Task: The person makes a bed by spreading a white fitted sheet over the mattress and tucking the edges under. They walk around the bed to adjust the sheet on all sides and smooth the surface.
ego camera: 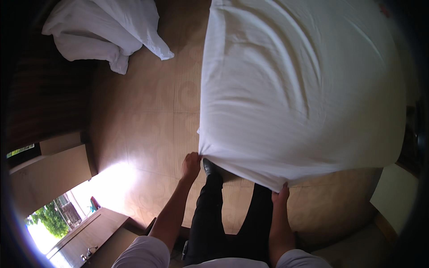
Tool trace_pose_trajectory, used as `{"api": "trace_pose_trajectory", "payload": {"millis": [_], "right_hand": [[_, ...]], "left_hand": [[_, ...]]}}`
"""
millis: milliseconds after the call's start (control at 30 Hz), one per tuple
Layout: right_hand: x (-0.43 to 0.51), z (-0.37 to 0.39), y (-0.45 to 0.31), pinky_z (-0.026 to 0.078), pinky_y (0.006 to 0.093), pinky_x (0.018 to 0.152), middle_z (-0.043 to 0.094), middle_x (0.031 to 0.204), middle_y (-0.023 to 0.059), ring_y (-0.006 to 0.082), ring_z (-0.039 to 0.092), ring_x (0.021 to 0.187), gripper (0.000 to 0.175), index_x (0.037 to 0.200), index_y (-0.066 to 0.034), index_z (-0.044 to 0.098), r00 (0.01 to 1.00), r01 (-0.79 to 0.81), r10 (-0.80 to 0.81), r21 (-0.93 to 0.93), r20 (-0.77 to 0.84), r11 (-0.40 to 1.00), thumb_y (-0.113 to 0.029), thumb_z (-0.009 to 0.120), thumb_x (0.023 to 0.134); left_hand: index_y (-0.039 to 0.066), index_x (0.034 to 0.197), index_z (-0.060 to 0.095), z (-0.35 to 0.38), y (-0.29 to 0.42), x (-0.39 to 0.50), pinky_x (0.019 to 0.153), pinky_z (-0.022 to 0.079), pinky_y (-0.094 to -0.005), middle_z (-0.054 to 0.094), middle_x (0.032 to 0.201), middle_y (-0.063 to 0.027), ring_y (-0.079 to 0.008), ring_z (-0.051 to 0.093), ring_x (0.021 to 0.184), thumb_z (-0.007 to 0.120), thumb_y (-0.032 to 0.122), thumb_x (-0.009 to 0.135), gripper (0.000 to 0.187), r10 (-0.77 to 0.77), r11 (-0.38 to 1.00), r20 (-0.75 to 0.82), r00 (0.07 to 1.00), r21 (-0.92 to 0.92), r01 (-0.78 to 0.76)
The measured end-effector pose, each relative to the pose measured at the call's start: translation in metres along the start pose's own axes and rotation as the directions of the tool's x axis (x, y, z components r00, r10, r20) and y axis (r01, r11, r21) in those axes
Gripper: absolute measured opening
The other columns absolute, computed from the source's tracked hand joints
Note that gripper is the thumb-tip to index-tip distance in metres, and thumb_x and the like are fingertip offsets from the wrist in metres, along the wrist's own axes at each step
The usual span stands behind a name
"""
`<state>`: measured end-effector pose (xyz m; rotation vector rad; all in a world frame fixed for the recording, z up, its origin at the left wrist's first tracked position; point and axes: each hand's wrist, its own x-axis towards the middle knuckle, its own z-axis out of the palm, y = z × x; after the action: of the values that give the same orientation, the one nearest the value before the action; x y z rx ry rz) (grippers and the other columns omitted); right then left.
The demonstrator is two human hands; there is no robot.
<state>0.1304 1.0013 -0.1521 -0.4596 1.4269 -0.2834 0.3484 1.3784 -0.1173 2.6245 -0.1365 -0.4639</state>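
A white sheet (261,127) covers the bed, with curved wrinkles across its upper part. At the sheet's near left corner, my left hand (192,164) grips the fabric. My right hand (281,193) pinches the sheet's near edge farther right, and the cloth between the two hands is drawn towards me. The sheet hides whatever lies beneath it.
Crumpled white bedding (100,37) lies at the upper left. Wood-look floor (150,117) runs along the bed's left side. An open doorway lets in bright light at the lower left, beside a wooden door (94,234) with a metal handle. My shoe (208,166) is near the bed's corner.
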Motion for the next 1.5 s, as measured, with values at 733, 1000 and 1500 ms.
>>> {"api": "trace_pose_trajectory", "payload": {"millis": [733,1000,1500], "right_hand": [[-0.085,-0.061,0.015,0.048,0.0467,0.085,0.057,0.118,0.0206,0.0356,0.059,0.102,0.043,0.124,0.0023,0.049,0.8,0.101,-0.469,-0.688,-0.373,0.719,-0.03,0.029,0.104],[-0.109,-0.07,0.01,0.05,0.0441,0.081,0.059,0.111,0.0224,0.0342,0.062,0.095,0.044,0.121,0.0049,0.049,0.666,0.184,-0.644,-0.754,-0.375,0.63,-0.032,0.03,0.105],[-0.071,-0.072,-0.02,0.053,0.0452,0.057,0.063,0.094,0.0254,0.0374,0.065,0.075,0.039,0.103,0.0057,0.049,0.783,0.098,-0.561,-0.837,-0.269,0.538,-0.028,0.03,0.104]], "left_hand": [[0.01,0.09,0.067,-0.103,-0.036,0.003,0.079,0.052,-0.0468,0.067,0.093,-0.0107,-0.033,0.064,0.092,0.053,0.025,0.092,0.02,0.089,0.967,0.398,0.913,0.184,-0.175],[0.01,0.09,0.067,-0.177,-0.023,-0.067,0.078,0.053,-0.0478,0.067,0.091,-0.0108,-0.0328,0.063,0.092,0.052,0.027,0.094,0.023,-0.021,0.954,0.482,0.876,0.273,-0.127],[0.013,0.096,0.067,-0.101,-0.012,-0.061,0.077,0.054,-0.0471,0.068,0.098,-0.011,-0.0315,0.066,0.095,0.048,0.013,0.086,0.022,-0.133,0.908,0.466,0.875,0.411,-0.081]]}}
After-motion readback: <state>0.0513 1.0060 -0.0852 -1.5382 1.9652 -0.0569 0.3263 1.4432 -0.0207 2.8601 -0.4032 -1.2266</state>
